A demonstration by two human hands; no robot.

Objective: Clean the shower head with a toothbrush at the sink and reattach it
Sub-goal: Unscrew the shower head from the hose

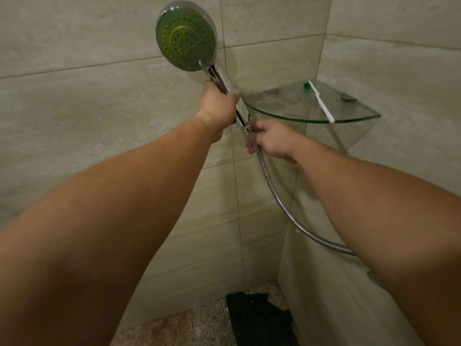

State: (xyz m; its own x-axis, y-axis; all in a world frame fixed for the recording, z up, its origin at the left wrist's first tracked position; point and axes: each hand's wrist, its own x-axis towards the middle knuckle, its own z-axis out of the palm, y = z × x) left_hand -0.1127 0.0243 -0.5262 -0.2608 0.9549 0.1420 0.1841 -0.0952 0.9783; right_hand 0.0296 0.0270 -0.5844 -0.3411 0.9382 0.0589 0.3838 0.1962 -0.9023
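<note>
place: home bathroom, shower corner
walls: beige tiles [99, 116] all round the gripped shower head [185, 37]
shelf: glass corner shelf [311, 108] just right of the grip
floor: pebbled floor [174, 328], drain [225, 307] well below

I'm facing a corner of beige tiled walls [99, 108] with thin grout lines, dimly and warmly lit. A glass corner shelf [354, 116] is fixed across the corner on metal mounts. Below me the floor [174, 325] is speckled pebble, with a dark cloth [259, 318] lying beside a metal drain.
</note>
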